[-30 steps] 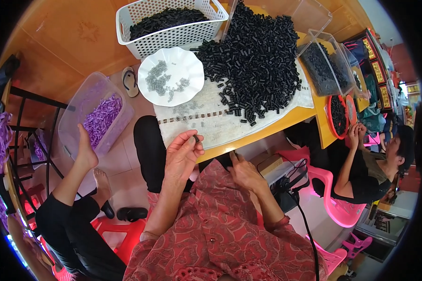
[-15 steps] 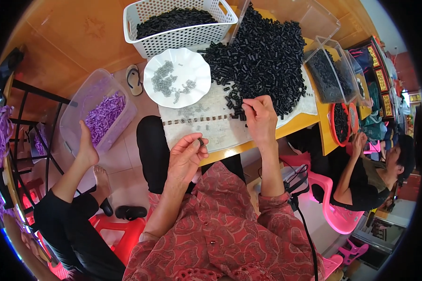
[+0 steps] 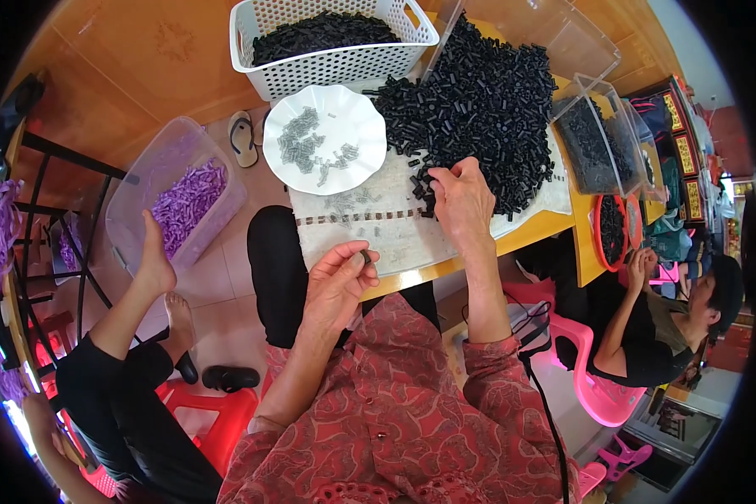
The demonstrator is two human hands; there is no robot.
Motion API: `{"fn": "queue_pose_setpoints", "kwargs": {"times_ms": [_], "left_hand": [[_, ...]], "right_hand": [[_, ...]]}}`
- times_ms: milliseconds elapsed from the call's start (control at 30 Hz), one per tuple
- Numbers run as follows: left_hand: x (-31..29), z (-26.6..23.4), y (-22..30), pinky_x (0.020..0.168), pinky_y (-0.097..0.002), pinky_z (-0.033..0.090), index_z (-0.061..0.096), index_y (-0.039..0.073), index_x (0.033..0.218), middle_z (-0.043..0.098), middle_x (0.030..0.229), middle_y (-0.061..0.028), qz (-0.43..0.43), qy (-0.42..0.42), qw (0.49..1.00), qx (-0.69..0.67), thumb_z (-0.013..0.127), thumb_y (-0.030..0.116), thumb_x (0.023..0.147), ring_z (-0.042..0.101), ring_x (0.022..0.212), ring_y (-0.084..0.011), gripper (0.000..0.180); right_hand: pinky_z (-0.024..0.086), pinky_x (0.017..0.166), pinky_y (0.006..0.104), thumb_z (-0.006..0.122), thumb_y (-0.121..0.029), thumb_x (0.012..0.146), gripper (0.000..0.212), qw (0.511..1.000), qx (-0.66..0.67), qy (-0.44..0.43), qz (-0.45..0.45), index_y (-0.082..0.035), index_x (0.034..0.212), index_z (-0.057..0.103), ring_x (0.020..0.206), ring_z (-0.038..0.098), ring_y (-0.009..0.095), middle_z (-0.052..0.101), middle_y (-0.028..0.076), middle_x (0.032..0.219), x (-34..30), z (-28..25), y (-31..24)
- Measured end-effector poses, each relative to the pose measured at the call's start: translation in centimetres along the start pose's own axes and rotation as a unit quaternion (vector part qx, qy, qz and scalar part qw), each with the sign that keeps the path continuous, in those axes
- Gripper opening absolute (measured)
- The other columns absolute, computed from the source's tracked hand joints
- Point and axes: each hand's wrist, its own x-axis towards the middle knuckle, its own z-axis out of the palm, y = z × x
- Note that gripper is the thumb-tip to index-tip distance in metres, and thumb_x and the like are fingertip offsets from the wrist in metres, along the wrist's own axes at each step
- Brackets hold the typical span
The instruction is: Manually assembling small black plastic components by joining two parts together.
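My left hand [image 3: 334, 286] is above the near edge of the cloth, thumb and fingers pinched on a small dark cylindrical piece [image 3: 366, 257]. My right hand [image 3: 465, 207] reaches to the near left edge of a big pile of short black tube-like pieces [image 3: 487, 118]. Its thumb and forefinger are closed together; what lies between them, if anything, is too small to make out. Left of the pile stands a white scalloped plate [image 3: 357, 126] holding small clear pieces [image 3: 301, 144]. More clear pieces [image 3: 350, 202] are scattered on the white cloth [image 3: 412, 239] below it.
A white perforated basket [image 3: 336, 65] of black pieces stands behind the plate. Clear boxes [image 3: 592, 139] and a red tray [image 3: 598, 220] are at the right, near a seated person [image 3: 680, 311]. At left are a tub [image 3: 134, 202] of purple strips and another person's legs [image 3: 134, 353].
The whole view has shifted slightly to the right. My right fingertips have moved a little farther over the pile's edge. My left hand keeps its pinch on the small dark piece.
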Motion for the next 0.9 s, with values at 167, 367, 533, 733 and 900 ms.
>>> {"fn": "queue_pose_setpoints", "kwargs": {"times_ms": [167, 367, 533, 733, 900], "left_hand": [[0.0, 0.0, -0.1, 0.072, -0.0312, 0.051, 0.059, -0.001, 0.114, 0.064, 0.100, -0.0138, 0.002, -0.003, 1.000, 0.000, 0.054, 0.005, 0.093, 0.059, 0.081, -0.0170, 0.022], [0.0, -0.2, -0.2, 0.072, -0.0299, 0.053, 0.059, -0.001, 0.113, 0.064, 0.101, -0.0140, 0.002, -0.003, 1.000, -0.012, 0.054, 0.004, 0.093, 0.061, 0.079, -0.0156, 0.021], [0.0, -0.4, -0.3, 0.072, -0.0287, 0.053, 0.059, -0.001, 0.112, 0.064, 0.101, -0.0142, 0.007, -0.010, 1.000, -0.025, 0.055, 0.004, 0.093, 0.062, 0.079, -0.0155, 0.020], [-0.1, -0.3, -0.4, 0.072, -0.0287, 0.054, 0.059, 0.000, 0.112, 0.065, 0.102, -0.0140, 0.004, -0.011, 0.999, -0.032, 0.055, 0.004, 0.093, 0.062, 0.078, -0.0150, 0.021], [-0.6, 0.4, -0.5, 0.071, -0.0282, 0.053, 0.060, 0.002, 0.114, 0.065, 0.103, -0.0133, -0.001, -0.011, 0.999, -0.052, 0.056, 0.005, 0.092, 0.061, 0.077, -0.0141, 0.022]], "right_hand": [[0.048, 0.063, 0.0406, 0.068, -0.008, 0.078, 0.012, 0.999, -0.027, -0.022, -0.012, -0.009, 0.090, 0.066, 0.078, 0.058, 0.028, 0.052, 0.009, 0.087, 0.4, 0.2, 0.4], [0.049, 0.061, 0.0368, 0.063, -0.006, 0.083, 0.011, 0.985, 0.171, 0.029, 0.008, -0.002, 0.092, 0.059, 0.069, 0.061, 0.027, 0.058, 0.011, 0.083, -1.6, 0.0, 0.3], [0.047, 0.058, 0.0237, 0.065, -0.002, 0.084, 0.012, 0.863, 0.484, -0.050, 0.137, -0.001, 0.095, 0.059, 0.063, 0.058, 0.010, 0.061, 0.003, 0.076, -5.2, -1.1, -1.2], [0.046, 0.057, 0.0178, 0.066, 0.002, 0.083, 0.013, 0.738, 0.642, -0.078, 0.193, 0.001, 0.095, 0.060, 0.065, 0.057, 0.004, 0.061, 0.000, 0.076, -7.9, -2.0, -3.7], [0.047, 0.058, 0.0177, 0.067, 0.003, 0.083, 0.015, 0.714, 0.660, -0.085, 0.218, 0.002, 0.097, 0.063, 0.063, 0.058, 0.005, 0.061, 0.000, 0.072, -9.4, -2.4, -5.3]]}}
